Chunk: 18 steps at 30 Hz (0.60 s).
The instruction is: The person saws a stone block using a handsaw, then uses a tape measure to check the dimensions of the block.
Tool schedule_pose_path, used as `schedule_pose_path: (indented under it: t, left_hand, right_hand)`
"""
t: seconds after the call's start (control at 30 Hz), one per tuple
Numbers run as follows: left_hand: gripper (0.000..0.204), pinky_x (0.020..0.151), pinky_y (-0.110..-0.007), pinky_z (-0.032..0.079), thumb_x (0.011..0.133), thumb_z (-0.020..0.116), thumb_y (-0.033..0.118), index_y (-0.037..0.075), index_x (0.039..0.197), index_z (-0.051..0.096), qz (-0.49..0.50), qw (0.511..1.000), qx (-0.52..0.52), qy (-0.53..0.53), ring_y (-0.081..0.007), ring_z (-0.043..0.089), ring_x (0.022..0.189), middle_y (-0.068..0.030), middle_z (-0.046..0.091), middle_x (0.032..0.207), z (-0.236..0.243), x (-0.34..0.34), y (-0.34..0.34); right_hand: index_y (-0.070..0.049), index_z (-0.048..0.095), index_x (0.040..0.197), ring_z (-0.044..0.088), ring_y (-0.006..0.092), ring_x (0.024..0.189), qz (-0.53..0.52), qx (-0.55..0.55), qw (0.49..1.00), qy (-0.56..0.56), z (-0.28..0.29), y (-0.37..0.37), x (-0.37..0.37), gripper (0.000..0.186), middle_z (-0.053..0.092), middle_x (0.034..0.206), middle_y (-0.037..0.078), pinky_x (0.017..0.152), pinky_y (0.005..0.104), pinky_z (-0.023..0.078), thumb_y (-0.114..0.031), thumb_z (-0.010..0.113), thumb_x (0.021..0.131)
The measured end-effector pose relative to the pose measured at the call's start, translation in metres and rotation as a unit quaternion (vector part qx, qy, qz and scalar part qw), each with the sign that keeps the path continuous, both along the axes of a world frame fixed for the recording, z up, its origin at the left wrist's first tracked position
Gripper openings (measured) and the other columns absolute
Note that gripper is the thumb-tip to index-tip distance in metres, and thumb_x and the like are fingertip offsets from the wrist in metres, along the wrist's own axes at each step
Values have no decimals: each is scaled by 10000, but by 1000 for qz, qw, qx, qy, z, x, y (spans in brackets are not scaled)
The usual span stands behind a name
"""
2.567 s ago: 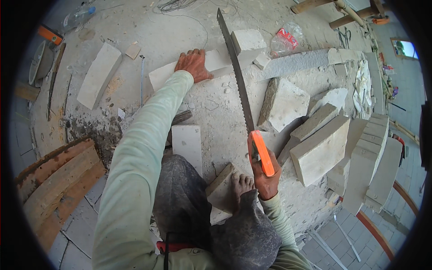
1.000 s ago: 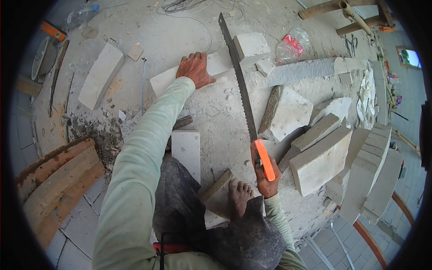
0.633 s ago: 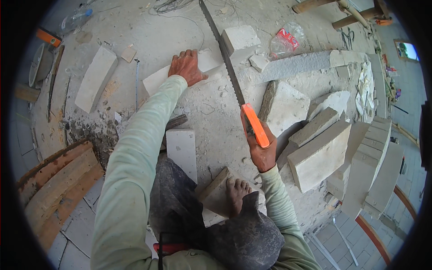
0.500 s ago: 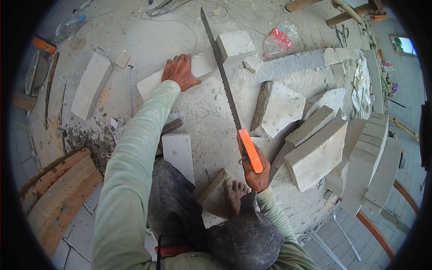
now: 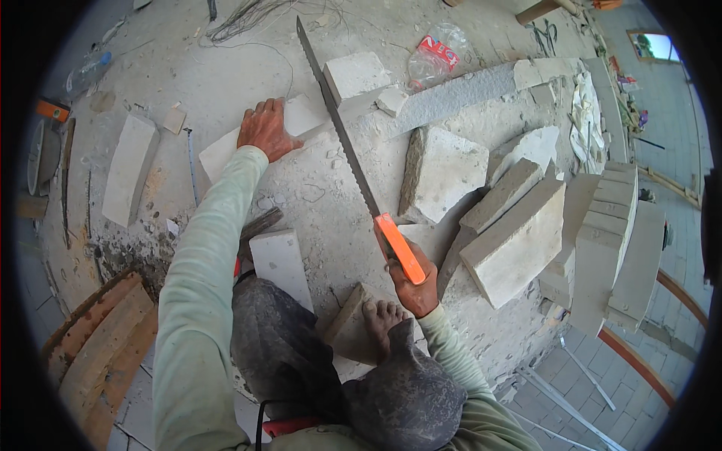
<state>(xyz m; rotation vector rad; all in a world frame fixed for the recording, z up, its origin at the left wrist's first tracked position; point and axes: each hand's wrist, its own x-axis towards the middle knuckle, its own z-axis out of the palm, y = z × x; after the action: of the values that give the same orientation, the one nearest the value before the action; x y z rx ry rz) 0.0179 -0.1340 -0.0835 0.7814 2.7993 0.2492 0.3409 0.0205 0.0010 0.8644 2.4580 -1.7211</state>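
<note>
In my right hand (image 5: 415, 284) is a hand saw (image 5: 342, 131) with an orange handle, my fingers wrapped round it. Its long toothed blade points away and slightly left, crossing at the right end of a pale lightweight concrete block (image 5: 304, 114). Whether the teeth touch the block I cannot tell. Across that block lies my left hand (image 5: 267, 129), gripping it with fingers over the far edge and thumb out to the right. Just beyond the blade sits another white block (image 5: 357, 75), with a small chunk (image 5: 392, 101) beside it.
Several cut blocks (image 5: 515, 233) lean together at the right, near a stack of curved pieces (image 5: 605, 233). My bare foot (image 5: 385, 319) rests on a block close to me. Farther off lie a crumpled plastic bottle (image 5: 432, 64) and loose wire (image 5: 252, 19). Curved wooden pieces (image 5: 105, 338) are at lower left.
The view has shifted, so most of the scene sits farther left in the picture. Both hands keep their holds on the saw and the block; the blade stays by the block's right end.
</note>
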Motion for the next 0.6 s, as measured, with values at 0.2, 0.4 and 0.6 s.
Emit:
schedule_pose_path:
  t: [0.2, 0.4, 0.6]
  left_hand:
    - [853, 974, -420, 418, 608, 832, 418, 10, 1267, 476, -20, 999, 2, 25, -297, 532, 1150, -152, 559, 1188, 3, 3, 11]
    - [834, 986, -422, 421, 636, 824, 412, -7, 1263, 468, 6, 1000, -12, -9, -299, 537, 1158, -161, 565, 1205, 5, -4, 7]
    - [842, 996, -425, 416, 629, 827, 402, 6, 1277, 464, 11, 1000, -12, -11, -301, 538, 1160, -157, 563, 1217, 14, -5, 20]
  right_hand:
    - [12, 568, 1218, 621, 186, 863, 1, 57, 998, 25, 9, -9, -30, 388, 656, 1029, 120, 800, 300, 491, 3, 570, 830]
    - [31, 548, 1244, 613, 200, 1020, 5, 14, 1000, 16, -14, -8, -45, 386, 642, 1117, 123, 916, 306, 456, -16, 556, 861]
    - [30, 521, 1282, 623, 168, 795, -177, -229, 956, 51, -23, -6, 56, 447, 652, 968, 125, 741, 276, 501, 16, 555, 836]
